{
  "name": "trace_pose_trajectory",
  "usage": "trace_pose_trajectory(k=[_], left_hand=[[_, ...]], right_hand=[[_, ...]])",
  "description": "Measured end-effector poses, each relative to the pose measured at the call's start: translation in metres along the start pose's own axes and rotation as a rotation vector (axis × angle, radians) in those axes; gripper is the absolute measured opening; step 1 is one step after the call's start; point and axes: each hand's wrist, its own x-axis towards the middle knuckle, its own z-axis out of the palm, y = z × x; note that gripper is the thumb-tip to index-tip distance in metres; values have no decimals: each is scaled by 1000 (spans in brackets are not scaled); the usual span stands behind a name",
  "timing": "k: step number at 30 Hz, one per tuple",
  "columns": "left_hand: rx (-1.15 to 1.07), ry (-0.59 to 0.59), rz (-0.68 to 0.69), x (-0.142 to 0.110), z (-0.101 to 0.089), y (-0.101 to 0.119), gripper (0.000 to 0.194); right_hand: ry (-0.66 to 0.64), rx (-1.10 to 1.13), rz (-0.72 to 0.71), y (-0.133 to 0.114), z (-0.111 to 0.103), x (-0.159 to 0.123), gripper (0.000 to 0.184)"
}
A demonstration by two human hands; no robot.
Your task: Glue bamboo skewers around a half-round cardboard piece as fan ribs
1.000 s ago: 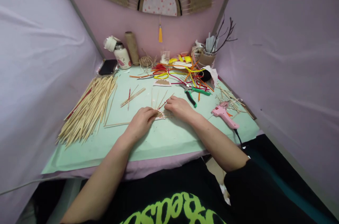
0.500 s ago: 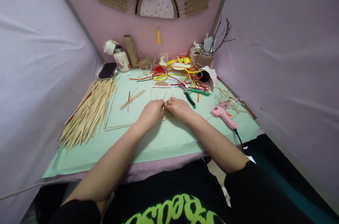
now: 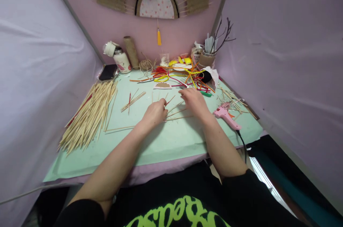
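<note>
Left hand: fingers closed — pinching thin sticks that fan out
Right hand: fingers bent, over pliers — grip unclear

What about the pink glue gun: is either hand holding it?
No, the pink glue gun lies on the table, off to the right of the right hand.

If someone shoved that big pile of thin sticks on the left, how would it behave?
The pile would probably slide and fan out, since its sticks lie loose at crossing angles with no band showing. Each looks stiff, being so straight, yet likely light and fairly easy to snap, being so slender.
</note>
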Motion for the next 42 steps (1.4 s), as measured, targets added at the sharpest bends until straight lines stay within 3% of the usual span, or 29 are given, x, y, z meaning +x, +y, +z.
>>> trace_pose_trajectory(k=[4, 10, 27, 42], left_hand=[[105, -47, 95, 6, -4, 1, 19], [148, -89, 128, 9, -4, -6, 21], [139, -218, 140, 20, -6, -13, 21], [112, -241, 127, 24, -1, -14, 18]], right_hand=[[-7, -113, 227, 10, 1, -7, 32], [-139, -167, 308, 8, 9, -11, 35], [-216, -177, 399, 2, 16, -3, 40], [-250, -92, 446, 4, 17, 1, 40]])
